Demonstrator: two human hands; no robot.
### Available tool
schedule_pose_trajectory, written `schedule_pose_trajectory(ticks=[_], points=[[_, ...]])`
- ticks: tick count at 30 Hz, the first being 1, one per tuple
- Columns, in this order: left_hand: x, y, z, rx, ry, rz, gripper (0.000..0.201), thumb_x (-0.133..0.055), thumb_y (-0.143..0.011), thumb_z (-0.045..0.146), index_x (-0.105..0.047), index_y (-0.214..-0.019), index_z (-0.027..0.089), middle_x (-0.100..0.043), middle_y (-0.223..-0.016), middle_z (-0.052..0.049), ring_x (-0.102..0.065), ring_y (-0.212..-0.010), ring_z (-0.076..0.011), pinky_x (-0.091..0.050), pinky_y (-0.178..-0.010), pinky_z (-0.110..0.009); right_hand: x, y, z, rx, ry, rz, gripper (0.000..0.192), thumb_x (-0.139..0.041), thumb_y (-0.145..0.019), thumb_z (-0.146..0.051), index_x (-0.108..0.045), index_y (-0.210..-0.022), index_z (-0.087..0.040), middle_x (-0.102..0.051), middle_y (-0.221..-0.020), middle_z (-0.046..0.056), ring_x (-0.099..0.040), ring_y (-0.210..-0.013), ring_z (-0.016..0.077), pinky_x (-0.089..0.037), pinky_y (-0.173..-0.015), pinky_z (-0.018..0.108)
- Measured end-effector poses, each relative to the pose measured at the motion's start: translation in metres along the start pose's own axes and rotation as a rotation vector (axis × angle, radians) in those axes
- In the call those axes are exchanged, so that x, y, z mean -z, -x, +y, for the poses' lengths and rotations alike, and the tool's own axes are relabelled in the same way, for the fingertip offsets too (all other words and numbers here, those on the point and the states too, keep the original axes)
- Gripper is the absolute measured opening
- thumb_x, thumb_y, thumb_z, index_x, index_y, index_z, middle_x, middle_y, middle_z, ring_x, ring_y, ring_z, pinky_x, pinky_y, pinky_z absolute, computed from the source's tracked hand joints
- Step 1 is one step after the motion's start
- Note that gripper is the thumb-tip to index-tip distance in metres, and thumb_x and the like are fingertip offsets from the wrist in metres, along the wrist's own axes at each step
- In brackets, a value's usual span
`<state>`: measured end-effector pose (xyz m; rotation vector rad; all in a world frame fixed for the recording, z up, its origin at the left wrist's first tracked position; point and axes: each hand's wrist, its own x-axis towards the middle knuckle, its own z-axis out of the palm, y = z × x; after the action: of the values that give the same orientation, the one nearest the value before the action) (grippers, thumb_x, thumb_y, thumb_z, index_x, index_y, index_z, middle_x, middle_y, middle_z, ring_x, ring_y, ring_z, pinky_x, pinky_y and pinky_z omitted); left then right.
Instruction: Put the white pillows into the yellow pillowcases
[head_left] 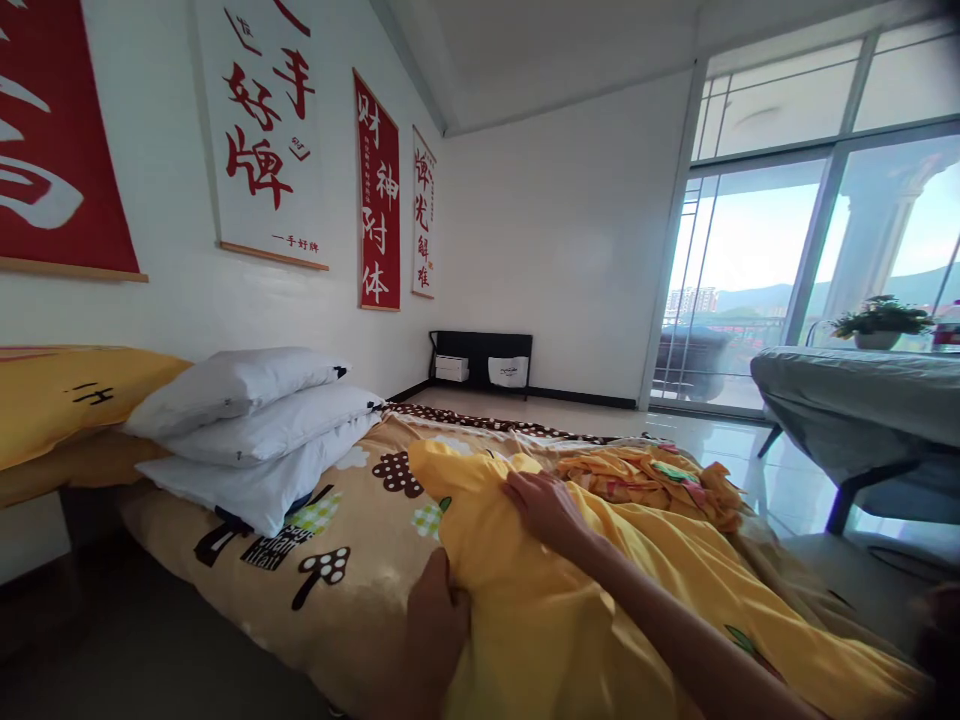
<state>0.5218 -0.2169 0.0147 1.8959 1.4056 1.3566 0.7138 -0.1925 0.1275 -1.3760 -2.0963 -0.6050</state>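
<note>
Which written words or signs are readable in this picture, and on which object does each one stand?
White scroll: "一手好牌" in small red characters at its foot.
Red scroll: "财神附体".
Narrow white scroll: characters too blurred to read surely.
Bag on the black rack: print too small.
Mushroom-print sheet: letters unreadable.

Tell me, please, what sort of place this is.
Probably a bedroom in a flat: a bed with stacked white pillows and a yellow cover under both hands, red calligraphy scrolls on the wall, and a glass balcony door.
</note>
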Motion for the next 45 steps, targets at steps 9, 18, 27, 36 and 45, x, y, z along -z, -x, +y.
schedule_pose_trajectory(ticks=[9, 18, 27, 36, 45], points=[[0.042, -0.022, -0.044, 0.167, 0.341, 0.111, 0.013, -0.052, -0.071, 0.029, -0.048, -0.081, 0.022, -0.061, -0.072, 0.0, -0.058, -0.068, -0.0167, -0.043, -0.062, -0.027, 0.015, 0.021, 0.039, -0.128, -0.204, -0.036, 0.039, -0.036, -0.096, -0.041, -0.046, -0.064, -0.022, -0.056, -0.061, 0.001, -0.049, -0.057, 0.0144, -0.029, -0.057, 0.026], [0.032, -0.058, 0.043, 0.124, 0.524, -0.077, 0.04, -0.068, -0.062, 0.042, -0.061, -0.089, 0.012, -0.069, -0.087, -0.009, -0.063, -0.081, -0.0236, -0.049, -0.069, -0.031, 0.018, 0.034, -0.015, 0.114, -0.358, -0.346, 0.035, -0.04, -0.095, -0.034, -0.049, -0.065, -0.019, -0.057, -0.066, 0.001, -0.049, -0.063, 0.0129, -0.035, -0.061, 0.025], [0.038, -0.029, 0.061, -0.311, 0.362, -0.106, 0.019, -0.045, -0.063, 0.014, -0.056, -0.078, 0.019, -0.058, -0.073, 0.0, -0.052, -0.069, -0.0148, -0.041, -0.065, -0.024, 0.023, 0.011, 0.027, 0.015, -0.347, -0.024, 0.037, -0.044, -0.094, -0.043, -0.055, -0.123, -0.023, -0.061, -0.12, 0.011, -0.053, -0.11, 0.0246, -0.039, -0.094, 0.042], [0.046, -0.02, 0.049, 0.104, 0.431, 0.151, 0.046, -0.065, -0.072, 0.052, -0.06, -0.099, 0.015, -0.068, -0.086, -0.006, -0.06, -0.079, -0.0216, -0.047, -0.065, -0.028, 0.016, 0.006, 0.024, -0.078, -0.376, 0.108, 0.036, -0.044, -0.096, -0.041, -0.056, -0.069, -0.019, -0.059, -0.072, 0.002, -0.051, -0.072, 0.0169, -0.038, -0.07, 0.03], [0.045, -0.019, 0.069, 0.016, 0.532, 0.025, 0.043, -0.067, -0.069, 0.054, -0.066, -0.079, 0.012, -0.066, -0.07, -0.006, -0.057, -0.067, -0.0199, -0.047, -0.059, -0.027, 0.02, 0.035, -0.024, 0.028, -0.295, 0.167, 0.024, -0.043, -0.097, -0.037, -0.058, -0.089, -0.02, -0.063, -0.09, 0.006, -0.054, -0.086, 0.02, -0.039, -0.078, 0.033]])
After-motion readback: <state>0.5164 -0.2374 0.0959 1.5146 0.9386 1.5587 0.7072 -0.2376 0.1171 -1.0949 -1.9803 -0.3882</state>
